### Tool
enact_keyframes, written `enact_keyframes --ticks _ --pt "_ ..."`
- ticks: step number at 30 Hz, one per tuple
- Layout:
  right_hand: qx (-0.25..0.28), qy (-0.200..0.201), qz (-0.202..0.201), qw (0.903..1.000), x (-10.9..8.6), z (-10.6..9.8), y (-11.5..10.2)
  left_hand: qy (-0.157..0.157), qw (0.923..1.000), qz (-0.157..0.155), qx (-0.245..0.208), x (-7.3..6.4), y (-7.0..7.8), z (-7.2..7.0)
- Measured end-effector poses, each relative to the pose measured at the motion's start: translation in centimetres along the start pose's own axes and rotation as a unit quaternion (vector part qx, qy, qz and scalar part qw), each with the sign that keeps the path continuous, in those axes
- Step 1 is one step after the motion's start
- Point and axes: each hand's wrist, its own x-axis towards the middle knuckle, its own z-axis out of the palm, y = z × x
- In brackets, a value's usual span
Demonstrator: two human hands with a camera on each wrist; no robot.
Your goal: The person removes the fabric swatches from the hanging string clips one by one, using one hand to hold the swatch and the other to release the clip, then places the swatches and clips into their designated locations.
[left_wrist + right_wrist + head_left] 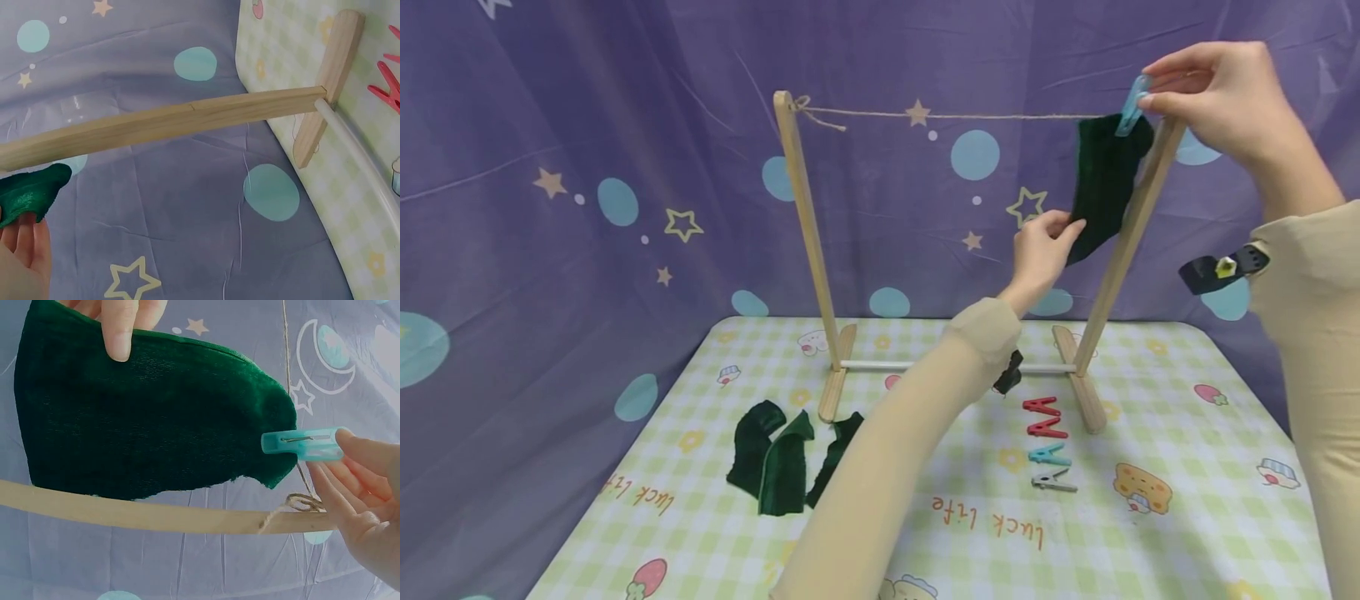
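A dark green velvety cloth (1105, 179), sock-like in outline, hangs from the right end of the twine line (1000, 116). My left hand (1041, 250) pinches its lower left edge between thumb and fingers. Up at the line, my right hand (1217, 92) pinches a light blue clothespin (1133, 104) by its handle ends. The clothespin's tip overlaps the cloth's top edge in the right wrist view, near the knotted twine (305, 501). In the left wrist view only a corner of the green cloth (31, 190) and part of the hand show.
Wooden posts (808, 225) carry the line, with a white bar (880, 365) between their feet. Several similar green cloths (784, 475) lie on the checked tablecloth (700, 517), one partly behind my left sleeve. Red clothespins (1045, 427), a blue one (1049, 454) and a grey one (1054, 481) lie near the right foot.
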Motion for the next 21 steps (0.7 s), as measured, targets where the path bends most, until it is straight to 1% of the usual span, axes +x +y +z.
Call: enact_keyframes --ticks 4,7,11,14,18,21 --pt "0.003 0.022 -0.005 0.9997 -0.2 0.3 -0.2 0.002 1.0 0.0 0.009 0.1 -0.2 -0.5" --pt "0.023 0.038 -0.01 0.999 -0.2 0.5 -0.3 0.006 0.9999 -0.001 0.01 0.1 -0.3 -0.8" --pt "0.049 0.055 -0.011 0.9972 -0.3 0.6 -0.3 0.004 1.0 -0.003 0.007 0.1 -0.4 -1.0" --pt "0.062 0.072 -0.003 0.9954 -0.4 0.7 -0.3 -0.002 1.0 -0.004 0.005 0.0 -0.6 -1.1" --pt "0.089 0.102 0.003 0.9908 -0.4 0.8 -0.4 -0.007 1.0 -0.003 0.004 -0.2 -0.9 -1.2" --pt "0.135 0.126 -0.008 0.9827 -0.2 0.8 -0.6 -0.013 0.9999 -0.007 0.001 -0.5 -1.2 -1.5"
